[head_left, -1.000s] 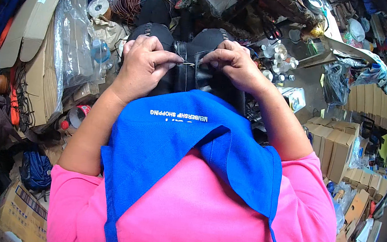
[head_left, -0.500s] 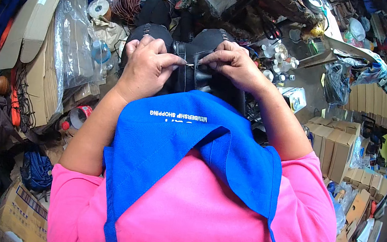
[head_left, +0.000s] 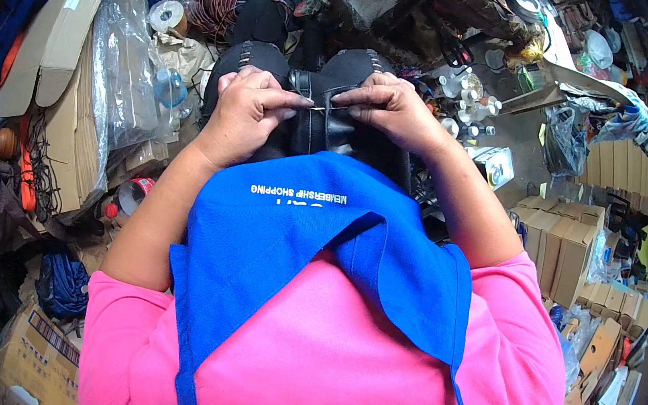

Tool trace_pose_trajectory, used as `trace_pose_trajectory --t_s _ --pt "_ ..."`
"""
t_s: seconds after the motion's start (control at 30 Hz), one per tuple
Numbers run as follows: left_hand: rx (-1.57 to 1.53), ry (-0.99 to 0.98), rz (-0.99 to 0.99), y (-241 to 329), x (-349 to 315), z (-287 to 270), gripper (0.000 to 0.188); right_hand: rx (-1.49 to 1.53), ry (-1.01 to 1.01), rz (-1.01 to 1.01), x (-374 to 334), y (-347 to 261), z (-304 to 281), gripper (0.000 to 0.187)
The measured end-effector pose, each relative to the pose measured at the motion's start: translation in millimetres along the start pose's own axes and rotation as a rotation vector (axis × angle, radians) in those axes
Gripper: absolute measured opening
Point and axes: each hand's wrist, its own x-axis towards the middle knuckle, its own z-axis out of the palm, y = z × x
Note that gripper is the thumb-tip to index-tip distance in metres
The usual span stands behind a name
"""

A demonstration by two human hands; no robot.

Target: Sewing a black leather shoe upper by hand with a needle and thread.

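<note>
A black leather piece (head_left: 313, 130) with a stitched strip stands upright between my knees. My left hand (head_left: 250, 111) is closed in a pinch at its left side. From the thumb and finger a thin, shiny, needle-like piece (head_left: 318, 108) points across the leather. My right hand (head_left: 390, 112) is closed too, thumb and forefinger pinched at the right edge of the strip, close to the tip of that thin piece. What lies inside the right pinch is too small to make out. The two sets of fingertips are a short gap apart.
A blue apron (head_left: 279, 237) covers my lap. Cardboard sheets (head_left: 50, 31) and clear plastic wrap (head_left: 127, 57) lean at the left, near a spool (head_left: 167, 15). Several small bottles (head_left: 466, 98) cluster right of my knee. Stacked cardboard boxes (head_left: 557, 247) stand farther right.
My left hand has shifted slightly, its fingers curling closer together. More of the thin needle-like piece shows between the hands. The right hand stays almost in place.
</note>
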Motion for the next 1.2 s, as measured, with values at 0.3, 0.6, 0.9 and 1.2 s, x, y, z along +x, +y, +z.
trace_pose_trajectory --t_s 0.3,0.6,0.9,1.2 --pt "0.003 -0.027 -0.024 -1.4 -2.0 1.0 0.028 -0.079 -0.008 -0.071 -0.3 6.6 0.5 0.029" --pt "-0.006 -0.013 -0.036 1.4 0.6 3.3 0.026 -0.048 0.012 -0.063 0.7 4.4 2.8 0.028" --pt "-0.063 -0.031 -0.200 16.7 8.5 7.6 0.018 -0.008 0.053 0.059 1.5 -4.5 10.7 0.025" --pt "-0.112 0.086 -0.009 3.8 4.6 9.1 0.019 0.119 0.125 0.222 -2.2 4.8 -24.4 0.024"
